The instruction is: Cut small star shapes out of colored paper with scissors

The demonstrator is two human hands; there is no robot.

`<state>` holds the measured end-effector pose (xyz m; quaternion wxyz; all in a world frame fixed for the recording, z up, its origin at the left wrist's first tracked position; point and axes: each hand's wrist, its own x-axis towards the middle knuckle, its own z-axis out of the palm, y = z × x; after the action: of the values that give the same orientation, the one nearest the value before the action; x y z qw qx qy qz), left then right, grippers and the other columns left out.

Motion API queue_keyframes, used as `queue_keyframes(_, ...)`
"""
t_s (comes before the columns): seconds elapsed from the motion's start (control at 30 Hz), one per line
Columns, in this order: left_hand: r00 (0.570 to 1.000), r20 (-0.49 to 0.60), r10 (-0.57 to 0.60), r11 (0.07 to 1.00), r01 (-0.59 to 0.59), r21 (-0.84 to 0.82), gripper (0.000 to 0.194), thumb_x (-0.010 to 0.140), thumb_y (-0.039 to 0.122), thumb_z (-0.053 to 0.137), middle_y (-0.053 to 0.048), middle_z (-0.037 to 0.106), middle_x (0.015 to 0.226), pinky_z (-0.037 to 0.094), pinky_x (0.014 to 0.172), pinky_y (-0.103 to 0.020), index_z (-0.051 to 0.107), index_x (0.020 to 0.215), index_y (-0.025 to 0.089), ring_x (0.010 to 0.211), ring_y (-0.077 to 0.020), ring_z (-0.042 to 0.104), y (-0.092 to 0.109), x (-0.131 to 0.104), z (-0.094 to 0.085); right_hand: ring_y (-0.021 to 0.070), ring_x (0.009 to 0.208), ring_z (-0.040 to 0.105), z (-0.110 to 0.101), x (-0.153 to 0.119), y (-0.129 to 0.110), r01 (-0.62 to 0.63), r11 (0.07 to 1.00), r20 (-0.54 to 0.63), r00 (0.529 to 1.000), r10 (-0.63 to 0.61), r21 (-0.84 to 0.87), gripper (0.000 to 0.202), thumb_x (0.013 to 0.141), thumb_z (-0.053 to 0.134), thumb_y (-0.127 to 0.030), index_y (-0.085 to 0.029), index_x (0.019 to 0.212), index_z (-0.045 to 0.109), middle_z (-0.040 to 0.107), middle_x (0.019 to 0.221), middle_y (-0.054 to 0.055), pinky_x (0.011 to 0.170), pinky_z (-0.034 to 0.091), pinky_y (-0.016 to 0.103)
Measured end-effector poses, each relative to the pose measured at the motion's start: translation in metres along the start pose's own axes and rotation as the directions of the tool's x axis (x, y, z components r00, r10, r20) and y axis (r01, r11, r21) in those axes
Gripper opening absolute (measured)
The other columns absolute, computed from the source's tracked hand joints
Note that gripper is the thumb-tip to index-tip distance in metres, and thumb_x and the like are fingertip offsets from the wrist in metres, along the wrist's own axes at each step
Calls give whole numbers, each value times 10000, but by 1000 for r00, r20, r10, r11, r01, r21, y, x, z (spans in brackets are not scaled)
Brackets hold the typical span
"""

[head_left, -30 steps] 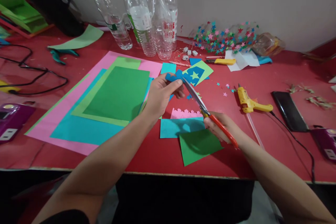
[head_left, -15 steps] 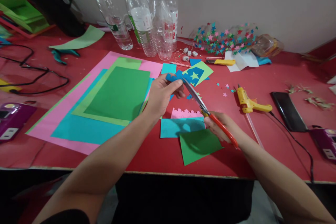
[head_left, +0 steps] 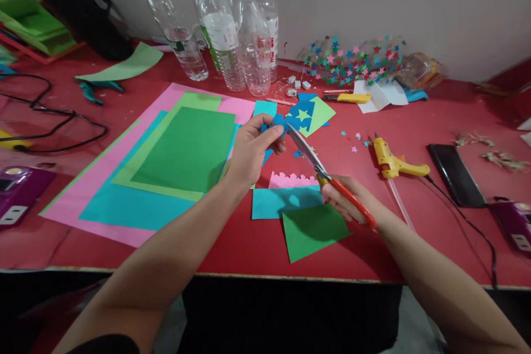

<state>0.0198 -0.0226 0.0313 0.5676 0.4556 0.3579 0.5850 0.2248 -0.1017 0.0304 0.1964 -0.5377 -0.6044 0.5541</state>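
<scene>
Between the thumb and fingers of my left hand is a small piece of blue paper. My right hand grips the red handles of the scissors, whose blades point up and left with their tips at the blue paper. Beneath the scissors lie a pink strip with a jagged edge, a light blue sheet and a green sheet. Behind the blades is a blue piece with star shapes on a lime green sheet.
Large coloured sheets lie at the left. Plastic bottles stand at the back beside a star-covered bottle. A yellow glue gun, its cord and a black phone are at the right, a yellow cutter behind.
The blue paper has turned slightly in my left hand, and its fingers have shifted a little. The whole view has moved slightly. My right hand holds the scissors nearly as before.
</scene>
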Motion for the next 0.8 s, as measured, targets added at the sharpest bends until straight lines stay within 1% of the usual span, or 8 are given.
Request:
queue_keyframes(0.13,998,62,3,1000,-4,23,88,763,203,627,39,587,570,447,480,-186,566,704,179,485,-62,551,0,-5,2,57,323,307,-1,0,2,-24,998,32,999,22,60,436,848,481,-608,-198,701,453,348,440,-93,329,275,197)
queue_keyframes(0.27,998,56,8,1000,-9,30,95,764,215,640,44,572,572,443,486,-182,568,710,183,489,-58,538,0,-8,5,58,312,327,2,1,0,-14,998,18,1000,13,56,465,817,487,-643,-195,696,456,350,422,-94,328,275,194)
queue_keyframes(0.37,999,49,-9,1000,9,2,99,765,218,649,46,577,570,435,480,-176,568,722,182,480,-53,535,-1,-8,7,59,305,323,8,0,-1,-16,997,-2,1000,17,79,463,805,474,-645,-193,708,462,355,405,-97,331,279,196)
queue_keyframes(0.53,999,28,-30,999,31,-33,107,763,207,659,53,576,571,440,485,-174,559,728,185,486,-53,541,-1,-11,10,60,299,329,18,-1,3,-35,993,-47,998,40,111,378,847,457,-542,-192,706,466,361,385,-95,322,281,183)
queue_keyframes(0.7,998,17,-62,998,62,-30,121,765,222,662,51,578,572,441,489,-182,554,726,187,486,-55,534,-2,-12,12,63,289,340,20,-3,2,-74,991,-63,995,82,113,364,873,458,-515,-200,691,460,372,387,-92,303,298,177)
queue_keyframes(0.8,998,21,-58,998,59,-25,108,764,226,663,50,579,579,438,491,-183,565,736,192,492,-56,535,-3,-12,11,63,294,347,21,-3,-2,-105,988,-69,991,113,110,344,870,481,-474,-208,660,426,374,388,-88,302,302,176)
